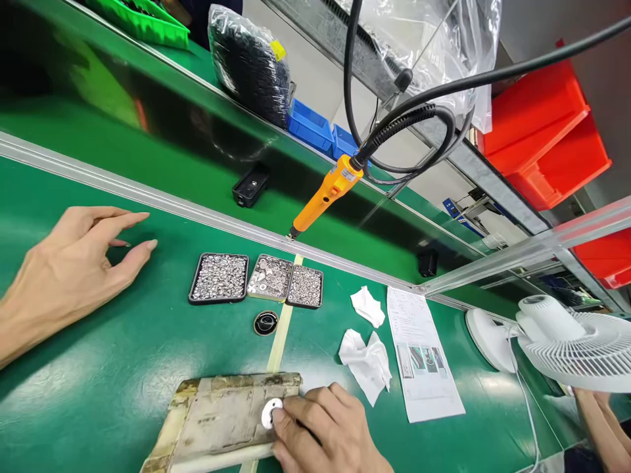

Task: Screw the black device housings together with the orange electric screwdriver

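My left hand [81, 272] is above the green bench at the left, thumb and fingers apart, holding nothing. At the bottom centre my right hand [328, 430] pinches a white round disc with small holes [271, 413] at its right edge. The disc is over a worn, taped block [221, 414]. Beyond the block lies a round black piece [266, 322]. Three trays of small metal parts stand in a row: a left tray [219, 278], a middle tray [270, 276] and a right tray [305, 286].
An orange electric screwdriver [328, 197] hangs on a black cable above the trays. White cloths [367, 364], a printed sheet [424, 355] and a white fan [576, 341] are to the right. Another person's arm [604, 420] shows at the right edge.
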Demonstrator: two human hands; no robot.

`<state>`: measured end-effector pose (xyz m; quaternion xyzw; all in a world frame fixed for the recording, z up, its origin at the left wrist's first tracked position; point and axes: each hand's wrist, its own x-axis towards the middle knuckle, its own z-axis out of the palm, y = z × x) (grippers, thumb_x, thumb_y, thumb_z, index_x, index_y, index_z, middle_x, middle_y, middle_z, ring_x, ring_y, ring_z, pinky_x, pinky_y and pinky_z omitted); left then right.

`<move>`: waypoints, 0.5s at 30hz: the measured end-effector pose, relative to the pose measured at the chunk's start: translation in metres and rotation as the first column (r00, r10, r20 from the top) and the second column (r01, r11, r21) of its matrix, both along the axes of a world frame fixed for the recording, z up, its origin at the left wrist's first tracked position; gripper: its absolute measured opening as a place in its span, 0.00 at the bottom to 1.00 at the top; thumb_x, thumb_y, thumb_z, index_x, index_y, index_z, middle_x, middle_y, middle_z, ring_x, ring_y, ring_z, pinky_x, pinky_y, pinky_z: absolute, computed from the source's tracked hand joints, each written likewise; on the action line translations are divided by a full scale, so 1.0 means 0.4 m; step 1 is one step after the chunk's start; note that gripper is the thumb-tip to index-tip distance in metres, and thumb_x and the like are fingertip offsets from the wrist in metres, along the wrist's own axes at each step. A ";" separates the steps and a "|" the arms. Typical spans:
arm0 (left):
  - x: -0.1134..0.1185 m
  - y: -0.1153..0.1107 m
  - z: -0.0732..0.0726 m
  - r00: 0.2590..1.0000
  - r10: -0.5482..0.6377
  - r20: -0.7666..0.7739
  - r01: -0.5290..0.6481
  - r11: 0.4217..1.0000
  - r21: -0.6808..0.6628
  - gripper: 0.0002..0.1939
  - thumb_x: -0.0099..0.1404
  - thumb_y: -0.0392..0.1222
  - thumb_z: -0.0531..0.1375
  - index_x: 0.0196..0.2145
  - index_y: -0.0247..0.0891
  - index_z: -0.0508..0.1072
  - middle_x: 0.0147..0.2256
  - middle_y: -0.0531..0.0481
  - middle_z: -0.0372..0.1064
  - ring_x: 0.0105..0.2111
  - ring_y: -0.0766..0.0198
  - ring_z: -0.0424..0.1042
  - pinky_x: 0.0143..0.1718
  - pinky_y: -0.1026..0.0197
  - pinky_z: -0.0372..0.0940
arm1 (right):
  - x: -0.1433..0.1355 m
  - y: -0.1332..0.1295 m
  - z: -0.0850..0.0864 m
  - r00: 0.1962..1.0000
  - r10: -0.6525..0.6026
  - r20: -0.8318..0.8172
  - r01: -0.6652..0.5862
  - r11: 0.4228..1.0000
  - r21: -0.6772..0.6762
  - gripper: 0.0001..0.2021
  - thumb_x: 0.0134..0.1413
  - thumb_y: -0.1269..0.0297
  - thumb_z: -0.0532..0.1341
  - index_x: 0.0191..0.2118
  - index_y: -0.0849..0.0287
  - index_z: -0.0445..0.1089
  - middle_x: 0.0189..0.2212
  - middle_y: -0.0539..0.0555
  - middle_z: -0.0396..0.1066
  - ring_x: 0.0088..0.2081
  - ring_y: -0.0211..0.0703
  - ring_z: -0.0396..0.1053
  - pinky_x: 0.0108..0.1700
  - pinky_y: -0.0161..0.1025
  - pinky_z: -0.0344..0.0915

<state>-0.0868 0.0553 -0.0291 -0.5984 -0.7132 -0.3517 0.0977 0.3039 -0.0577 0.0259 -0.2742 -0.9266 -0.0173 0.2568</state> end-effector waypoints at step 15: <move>0.001 -0.004 0.012 0.998 -0.059 0.039 0.056 0.996 0.064 0.27 0.71 0.61 0.51 0.58 0.43 0.72 0.59 0.49 0.65 0.36 0.62 0.72 0.40 0.55 0.68 | 0.009 -0.032 -0.028 0.996 -0.046 -0.080 0.046 0.999 -0.013 0.15 0.67 0.69 0.62 0.56 0.63 0.74 0.52 0.54 0.78 0.45 0.44 0.75 0.49 0.44 0.71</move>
